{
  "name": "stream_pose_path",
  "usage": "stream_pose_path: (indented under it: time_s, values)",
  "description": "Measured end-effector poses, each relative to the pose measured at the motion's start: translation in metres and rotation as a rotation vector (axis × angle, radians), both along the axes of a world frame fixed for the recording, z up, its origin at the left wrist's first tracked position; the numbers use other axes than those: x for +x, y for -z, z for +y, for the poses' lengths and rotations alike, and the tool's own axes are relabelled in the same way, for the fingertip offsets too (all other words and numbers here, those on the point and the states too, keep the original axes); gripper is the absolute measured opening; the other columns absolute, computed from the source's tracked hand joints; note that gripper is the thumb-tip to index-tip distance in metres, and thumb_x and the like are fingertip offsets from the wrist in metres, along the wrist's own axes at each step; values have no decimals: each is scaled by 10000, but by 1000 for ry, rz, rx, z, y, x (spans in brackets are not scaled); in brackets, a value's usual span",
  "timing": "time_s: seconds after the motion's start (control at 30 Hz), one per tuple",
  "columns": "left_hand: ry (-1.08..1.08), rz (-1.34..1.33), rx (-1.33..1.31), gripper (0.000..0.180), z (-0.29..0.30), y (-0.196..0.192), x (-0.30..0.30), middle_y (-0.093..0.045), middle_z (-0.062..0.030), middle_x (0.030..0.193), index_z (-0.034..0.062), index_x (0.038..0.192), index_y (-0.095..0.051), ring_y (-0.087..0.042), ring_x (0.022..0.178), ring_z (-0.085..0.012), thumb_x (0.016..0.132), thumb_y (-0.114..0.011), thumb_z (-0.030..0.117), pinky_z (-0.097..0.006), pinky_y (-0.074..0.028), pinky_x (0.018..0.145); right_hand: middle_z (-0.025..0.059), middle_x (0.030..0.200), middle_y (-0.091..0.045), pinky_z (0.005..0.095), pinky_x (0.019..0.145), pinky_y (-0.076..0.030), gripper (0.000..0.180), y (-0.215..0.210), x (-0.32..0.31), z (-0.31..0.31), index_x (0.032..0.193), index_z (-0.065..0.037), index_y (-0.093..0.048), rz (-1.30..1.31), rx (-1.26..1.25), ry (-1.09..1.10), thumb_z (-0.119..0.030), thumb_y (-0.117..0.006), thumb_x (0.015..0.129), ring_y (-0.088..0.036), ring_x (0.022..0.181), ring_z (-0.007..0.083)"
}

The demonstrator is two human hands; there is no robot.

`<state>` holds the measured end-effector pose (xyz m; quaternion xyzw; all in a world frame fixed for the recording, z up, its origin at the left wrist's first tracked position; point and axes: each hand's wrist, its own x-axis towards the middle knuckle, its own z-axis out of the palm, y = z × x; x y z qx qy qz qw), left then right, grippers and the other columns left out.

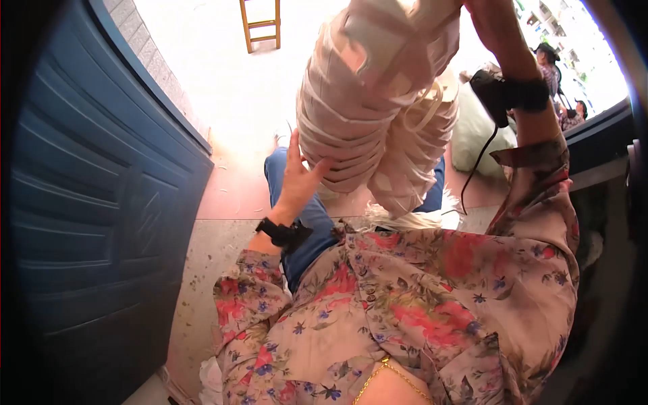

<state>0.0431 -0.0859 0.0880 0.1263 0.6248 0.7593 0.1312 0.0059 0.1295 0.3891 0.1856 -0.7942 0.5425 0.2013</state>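
Note:
A large bundle of layered off-white cloth pieces [351,108] stands or hangs upright in front of me, its folds stacked like ribs in two bulging parts. A pale cord loops down between those parts. My left hand [300,177] lies against the bundle's lower left side, with thumb and fingers spread. High up at the right, my right hand [486,20] reaches the bundle's upper edge; its fingers are cut off by the frame or hidden. Loose white strands [412,217] lie below the bundle near my lap. Each wrist wears a black strapped device.
A blue panelled door [101,196] stands along the left. A small wooden stool or ladder frame [262,27] is on the bright ground ahead. To the right is a pale, full sack [476,135], with a black cable [478,165] hanging before it. Other people [555,74] appear farther off at right.

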Motion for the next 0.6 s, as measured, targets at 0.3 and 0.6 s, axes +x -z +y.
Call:
stream_pose_path:
  time_s: [0.3, 0.6]
  values:
    - [47, 25, -604, 665, -26, 91, 13, -444, -259, 1189, -70, 1288, -245, -429, 1136, -354, 782, -600, 175, -367, -348, 944, 82, 715, -464, 275, 604, -406, 65, 174, 15, -62, 752, -27, -509, 221, 276, 122, 23, -548, 737, -474, 653, 206]
    - [554, 180, -889, 196, -73, -70, 53, -595, -201, 807, -11, 895, -582, -564, 782, -368, 778, -564, 145, -423, -445, 659, 101, 728, -499, 324, 536, -478, 154, 253, 80, -139, 780, -35, -494, -54, 557, -164, -77, -571, 653, -579, 630, 260]
